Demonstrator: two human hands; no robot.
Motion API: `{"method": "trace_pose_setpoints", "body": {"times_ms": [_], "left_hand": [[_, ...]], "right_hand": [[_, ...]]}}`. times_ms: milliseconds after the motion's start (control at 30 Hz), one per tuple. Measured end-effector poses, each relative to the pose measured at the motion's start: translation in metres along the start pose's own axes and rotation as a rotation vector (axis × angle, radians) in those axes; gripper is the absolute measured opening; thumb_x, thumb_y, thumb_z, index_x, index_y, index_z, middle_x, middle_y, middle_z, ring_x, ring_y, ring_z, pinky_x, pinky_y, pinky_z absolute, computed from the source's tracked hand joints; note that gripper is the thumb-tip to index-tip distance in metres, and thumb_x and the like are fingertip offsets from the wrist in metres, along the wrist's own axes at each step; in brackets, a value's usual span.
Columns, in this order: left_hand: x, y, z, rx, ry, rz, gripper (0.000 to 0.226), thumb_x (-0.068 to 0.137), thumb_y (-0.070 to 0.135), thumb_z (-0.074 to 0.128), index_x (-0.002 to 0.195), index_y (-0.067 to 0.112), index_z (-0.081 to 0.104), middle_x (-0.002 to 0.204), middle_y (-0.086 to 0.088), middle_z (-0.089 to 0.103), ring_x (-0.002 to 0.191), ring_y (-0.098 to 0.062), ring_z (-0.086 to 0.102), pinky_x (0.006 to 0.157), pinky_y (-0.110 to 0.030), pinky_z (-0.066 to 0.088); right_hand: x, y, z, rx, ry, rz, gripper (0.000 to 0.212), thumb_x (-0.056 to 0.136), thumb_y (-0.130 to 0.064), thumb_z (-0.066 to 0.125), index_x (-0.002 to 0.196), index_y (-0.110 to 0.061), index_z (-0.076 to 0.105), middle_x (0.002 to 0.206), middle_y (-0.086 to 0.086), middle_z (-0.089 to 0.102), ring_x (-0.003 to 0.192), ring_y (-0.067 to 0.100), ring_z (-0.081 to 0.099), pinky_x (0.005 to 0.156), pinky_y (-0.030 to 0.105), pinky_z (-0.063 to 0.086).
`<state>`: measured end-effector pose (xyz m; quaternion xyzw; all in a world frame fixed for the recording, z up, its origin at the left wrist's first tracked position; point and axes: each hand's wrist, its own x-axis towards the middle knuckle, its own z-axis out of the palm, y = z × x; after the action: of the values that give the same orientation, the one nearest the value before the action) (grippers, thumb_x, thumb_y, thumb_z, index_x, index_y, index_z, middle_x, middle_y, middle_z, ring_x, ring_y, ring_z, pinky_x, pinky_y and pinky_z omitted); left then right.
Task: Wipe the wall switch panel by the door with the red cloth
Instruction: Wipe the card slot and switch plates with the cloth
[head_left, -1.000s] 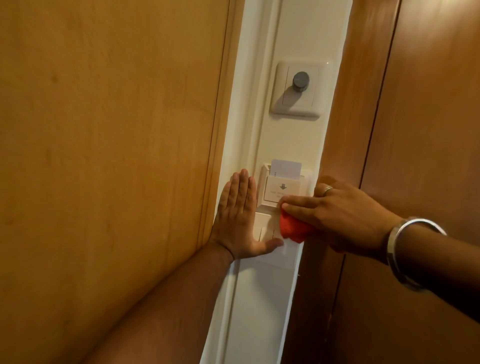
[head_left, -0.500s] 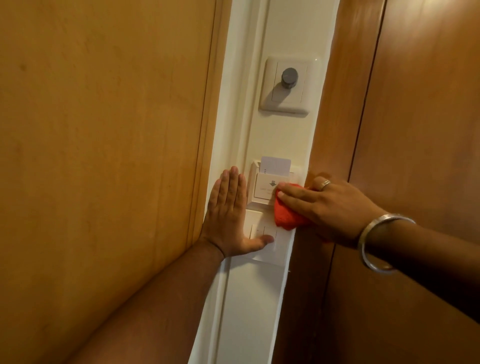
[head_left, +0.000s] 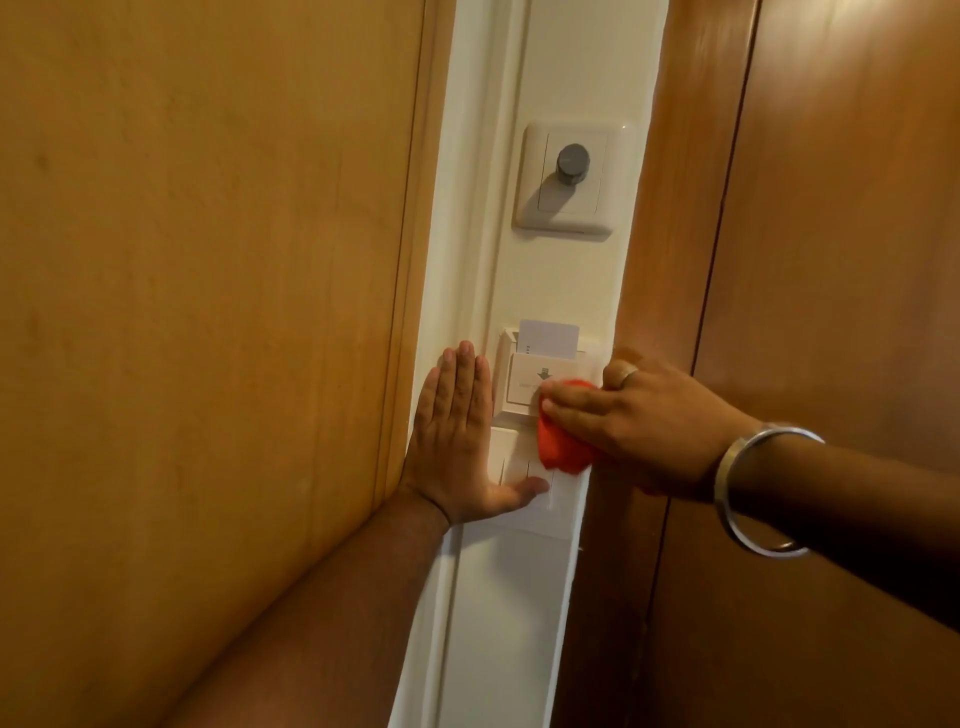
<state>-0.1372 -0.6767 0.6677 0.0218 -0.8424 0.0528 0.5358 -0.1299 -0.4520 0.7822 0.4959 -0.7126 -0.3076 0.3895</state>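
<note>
A white key-card holder panel (head_left: 524, 382) with a card in its slot sits on a narrow white wall strip; a white switch plate (head_left: 511, 457) lies just below it. My right hand (head_left: 644, 421) presses a bunched red cloth (head_left: 561, 447) against the right part of both panels, fingers flat over the cloth. My left hand (head_left: 457, 436) lies flat and open on the wall left of the panels, its thumb resting across the lower switch plate.
A white dimmer plate with a grey knob (head_left: 571, 166) is mounted higher on the same strip. A light wooden panel (head_left: 208, 312) flanks the strip on the left, a darker wooden door (head_left: 831, 234) on the right. A metal bangle (head_left: 748, 488) circles my right wrist.
My right hand and the red cloth have moved up from the lower switch plate onto the card holder panel. My left hand has stayed flat on the wall.
</note>
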Motion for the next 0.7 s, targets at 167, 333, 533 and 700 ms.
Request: {"method": "trace_pose_setpoints", "body": {"times_ms": [167, 333, 533, 700], "left_hand": [[0.0, -0.001, 0.002, -0.034, 0.001, 0.003, 0.134, 0.069, 0.097, 0.029, 0.156, -0.001, 0.002, 0.165, -0.026, 0.002, 0.155, -0.038, -0.001, 0.126, -0.048, 0.005], [0.0, 0.0, 0.001, -0.027, 0.0, 0.012, 0.133, 0.069, 0.096, 0.032, 0.156, -0.001, 0.005, 0.165, -0.026, 0.004, 0.155, -0.039, 0.001, 0.125, -0.05, 0.007], [0.0, -0.001, 0.002, -0.026, 0.021, 0.012, 0.135, 0.068, 0.096, 0.037, 0.156, -0.002, 0.004, 0.165, -0.027, 0.003, 0.155, -0.038, 0.001, 0.126, -0.05, 0.006], [0.0, -0.002, 0.005, -0.027, 0.029, 0.007, 0.134, 0.069, 0.095, 0.04, 0.156, -0.003, 0.009, 0.165, -0.026, 0.006, 0.155, -0.038, 0.002, 0.125, -0.052, 0.008]], "right_hand": [[0.009, 0.011, -0.012, -0.013, 0.118, 0.12, 0.081, 0.071, -0.025, 0.073, 0.14, -0.022, 0.031, 0.141, 0.005, 0.047, 0.089, 0.028, 0.057, 0.062, 0.03, 0.036], [0.009, -0.007, 0.007, -0.033, 0.183, 0.108, 0.086, 0.069, -0.026, 0.074, 0.139, -0.02, 0.024, 0.14, 0.016, 0.042, 0.104, 0.04, 0.053, 0.077, 0.049, 0.049], [0.015, 0.013, 0.008, -0.075, 0.287, 0.091, 0.079, 0.066, -0.033, 0.073, 0.135, -0.023, 0.034, 0.145, 0.016, 0.034, 0.127, 0.044, 0.033, 0.091, 0.061, 0.039], [0.012, -0.007, 0.022, -0.076, 0.221, -0.078, 0.063, 0.08, -0.055, 0.051, 0.133, -0.023, 0.037, 0.147, 0.012, 0.035, 0.13, 0.041, 0.032, 0.092, 0.061, 0.038]]}}
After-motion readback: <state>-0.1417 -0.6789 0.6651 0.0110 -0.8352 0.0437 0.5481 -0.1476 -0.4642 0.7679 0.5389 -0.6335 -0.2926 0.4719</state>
